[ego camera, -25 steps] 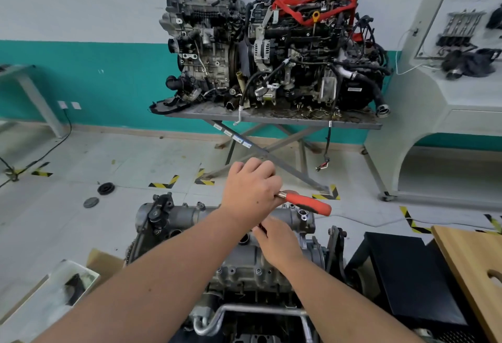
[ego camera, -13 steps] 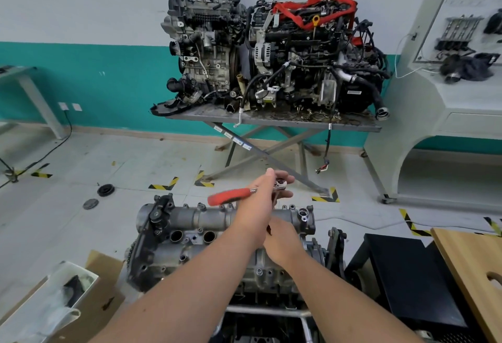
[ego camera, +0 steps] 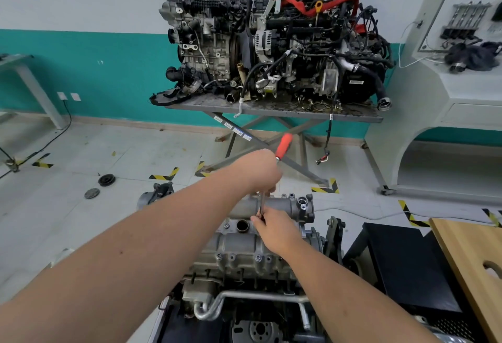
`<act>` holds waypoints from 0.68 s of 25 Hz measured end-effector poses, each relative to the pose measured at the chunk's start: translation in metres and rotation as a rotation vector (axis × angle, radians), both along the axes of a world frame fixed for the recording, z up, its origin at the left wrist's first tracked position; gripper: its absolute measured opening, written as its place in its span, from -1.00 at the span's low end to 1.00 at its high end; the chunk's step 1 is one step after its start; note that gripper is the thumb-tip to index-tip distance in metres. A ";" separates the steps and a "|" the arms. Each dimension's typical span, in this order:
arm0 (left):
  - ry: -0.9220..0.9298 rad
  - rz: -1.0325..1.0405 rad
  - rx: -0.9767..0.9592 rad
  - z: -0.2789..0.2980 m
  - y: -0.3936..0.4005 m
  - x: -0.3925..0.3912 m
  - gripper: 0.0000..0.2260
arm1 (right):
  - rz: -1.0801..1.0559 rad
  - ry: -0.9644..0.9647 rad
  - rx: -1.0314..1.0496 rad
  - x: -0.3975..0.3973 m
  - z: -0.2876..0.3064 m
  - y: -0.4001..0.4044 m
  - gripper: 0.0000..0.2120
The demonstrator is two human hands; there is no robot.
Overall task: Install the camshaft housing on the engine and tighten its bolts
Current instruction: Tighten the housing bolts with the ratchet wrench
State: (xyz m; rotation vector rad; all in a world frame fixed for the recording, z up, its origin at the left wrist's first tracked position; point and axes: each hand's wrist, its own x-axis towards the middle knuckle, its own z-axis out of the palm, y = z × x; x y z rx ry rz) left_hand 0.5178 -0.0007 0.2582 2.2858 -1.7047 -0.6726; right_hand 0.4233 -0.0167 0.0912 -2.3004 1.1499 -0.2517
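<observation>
Overhead, the left grip closes around a red-handled ratchet, while the right grip pinches its extension above the camshaft housing.

Bright, even indoor light, soft shadows, wide-angle bending at edges, slight overall softness.

The left hand is covering the ratchet head, leaving only its red handle showing. The left forearm is hiding much of the camshaft housing, and the bottom edge is cutting off the engine.

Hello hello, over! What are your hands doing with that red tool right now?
Left hand gripping red-handled ratchet. Right hand steadying its extension on camshaft housing. Nothing in the way, over.
</observation>
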 end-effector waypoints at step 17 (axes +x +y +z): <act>0.056 -0.114 -1.019 -0.095 0.027 0.005 -0.45 | -0.113 -0.058 0.005 0.011 -0.007 0.004 -0.75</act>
